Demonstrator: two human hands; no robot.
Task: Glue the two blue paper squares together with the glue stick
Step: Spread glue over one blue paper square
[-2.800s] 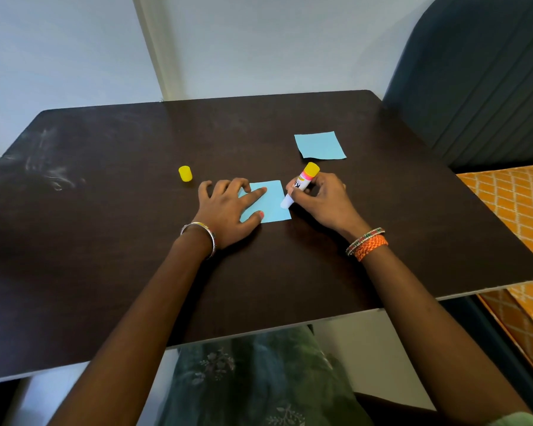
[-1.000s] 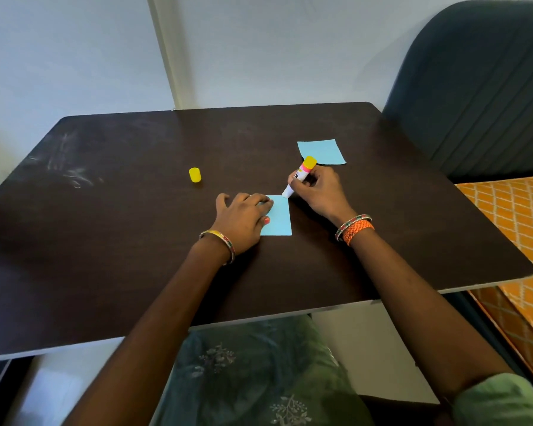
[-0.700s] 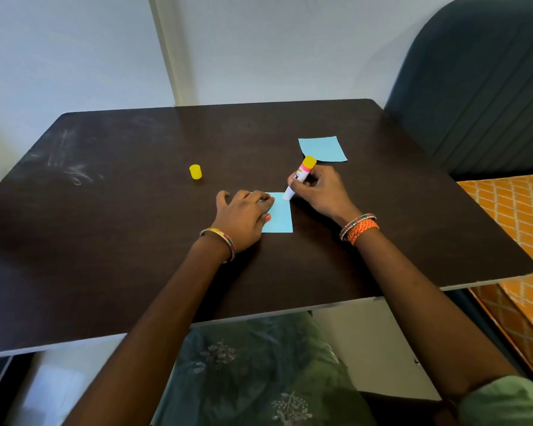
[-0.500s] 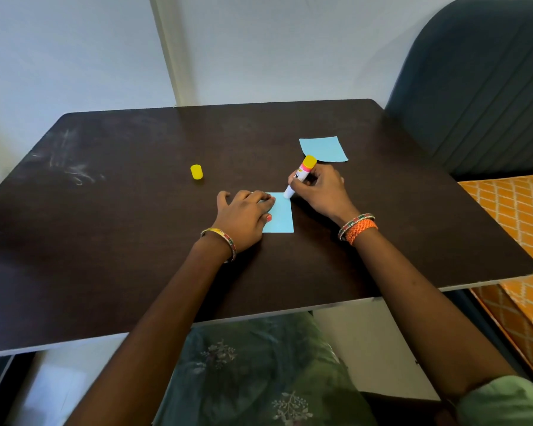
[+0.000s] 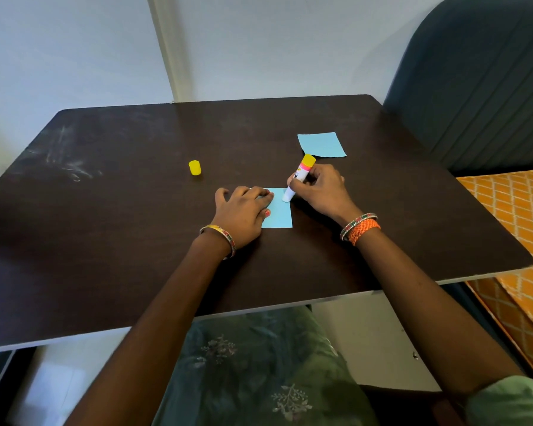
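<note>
One blue paper square [image 5: 280, 213] lies flat in the middle of the dark table [image 5: 120, 229]. My left hand [image 5: 242, 213] rests on its left part, fingers spread, pressing it down. My right hand [image 5: 319, 189] grips the glue stick [image 5: 299, 178], white with a pink band and a yellow end, tilted with its tip touching the square's far right corner. A second blue paper square [image 5: 321, 144] lies apart, farther back on the right. The yellow glue cap [image 5: 194, 167] stands alone to the left of my hands.
A dark blue padded chair back [image 5: 480, 81] rises at the right behind the table. An orange patterned cloth [image 5: 517, 216] lies beyond the table's right edge. White smudges [image 5: 68, 167] mark the table's far left. A wall stands close behind.
The glue stick's tip has slid from the square's right edge up to its far right corner. My left hand has covered more of the square. The head view shifted slightly.
</note>
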